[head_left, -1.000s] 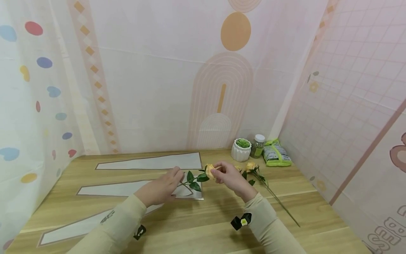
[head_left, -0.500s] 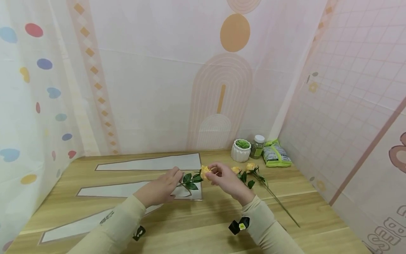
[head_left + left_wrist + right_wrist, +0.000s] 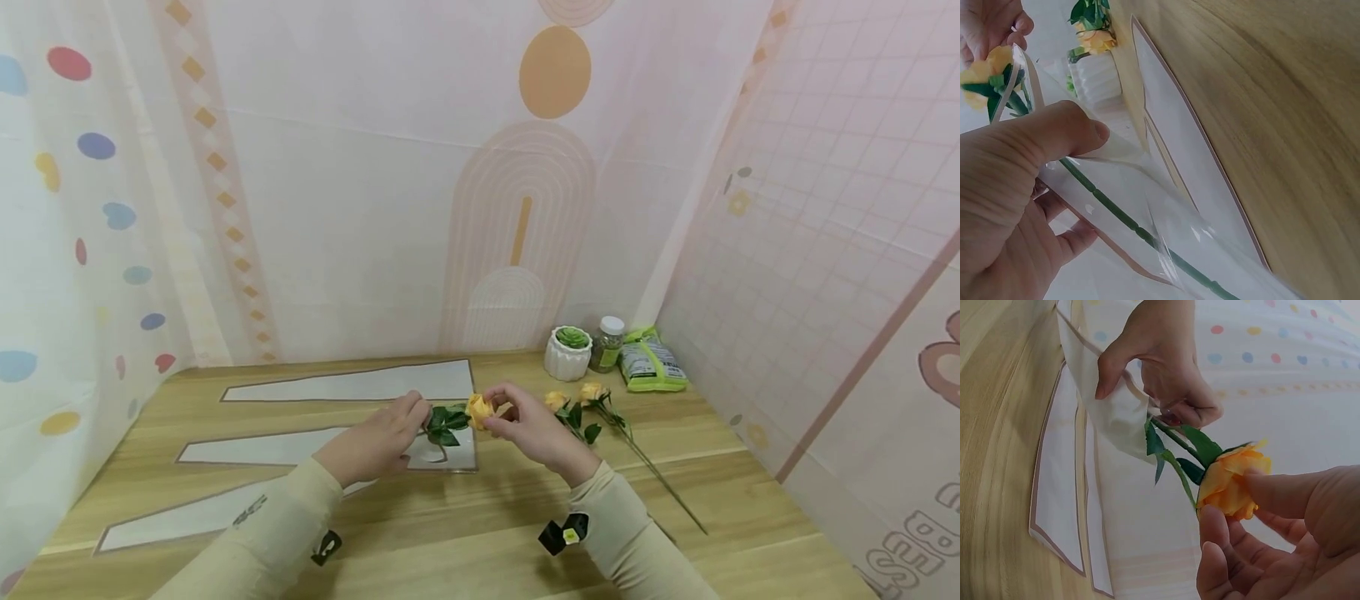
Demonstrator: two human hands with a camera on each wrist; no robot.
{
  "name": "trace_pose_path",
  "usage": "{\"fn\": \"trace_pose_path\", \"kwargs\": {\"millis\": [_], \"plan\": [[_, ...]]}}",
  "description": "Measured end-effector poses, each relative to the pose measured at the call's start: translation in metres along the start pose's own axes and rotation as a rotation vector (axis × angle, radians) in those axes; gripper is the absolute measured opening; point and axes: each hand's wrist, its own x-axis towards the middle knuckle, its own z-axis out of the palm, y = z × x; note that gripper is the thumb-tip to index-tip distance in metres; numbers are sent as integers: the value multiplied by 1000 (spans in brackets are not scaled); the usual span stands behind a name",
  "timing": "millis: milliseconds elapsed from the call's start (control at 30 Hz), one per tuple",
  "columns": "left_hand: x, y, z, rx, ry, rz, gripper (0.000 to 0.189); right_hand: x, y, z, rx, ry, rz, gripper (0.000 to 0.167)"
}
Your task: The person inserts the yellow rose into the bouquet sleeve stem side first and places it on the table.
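Observation:
A yellow rose (image 3: 480,412) with green leaves lies between the hands, its stem (image 3: 1116,210) running inside a clear flower sleeve (image 3: 180,518) with a thin brownish border. My left hand (image 3: 375,442) grips the sleeve near its mouth, thumb on one side and fingers on the other. In the left wrist view the sleeve is lifted and slanted, its far end cut off. My right hand (image 3: 536,429) pinches the bloom between thumb and fingers, as the right wrist view shows up close. The leaves stand at the sleeve's mouth, partly outside it.
Two more sleeves, a far one (image 3: 360,384) and a middle one (image 3: 247,449), lie flat on the wooden table (image 3: 480,542). Right of my right hand lie yellow roses (image 3: 594,392). Behind stand a potted succulent (image 3: 568,358), a lidded jar (image 3: 607,346) and a green-white bag (image 3: 652,365).
The rose and my right hand have moved left toward my left hand, bringing the leaves closer to the sleeve. The narrow end of the held sleeve has shifted slightly away from me.

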Motion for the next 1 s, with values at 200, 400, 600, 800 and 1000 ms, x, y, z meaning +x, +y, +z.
{"fn": "trace_pose_path", "kwargs": {"millis": [200, 400, 600, 800, 1000], "plan": [[1, -1, 0, -1, 25, 14, 63, -3, -1, -5, -34, -26, -20, 20], [2, -1, 0, -6, 18, 7, 64, -5, -1, -8, -19, -49, -36, 21], [4, -1, 0, -10, 44, 21, 60, -1, 4, -5, -6, -75, -65, 23], [3, 0, 0, -17, 35, 11, 60, 1, 5, 1, -9, -82, -56, 23], [5, -1, 3, 3, 74, 33, 61, 4, 7, 6, 21, -91, -45, 24]]}}
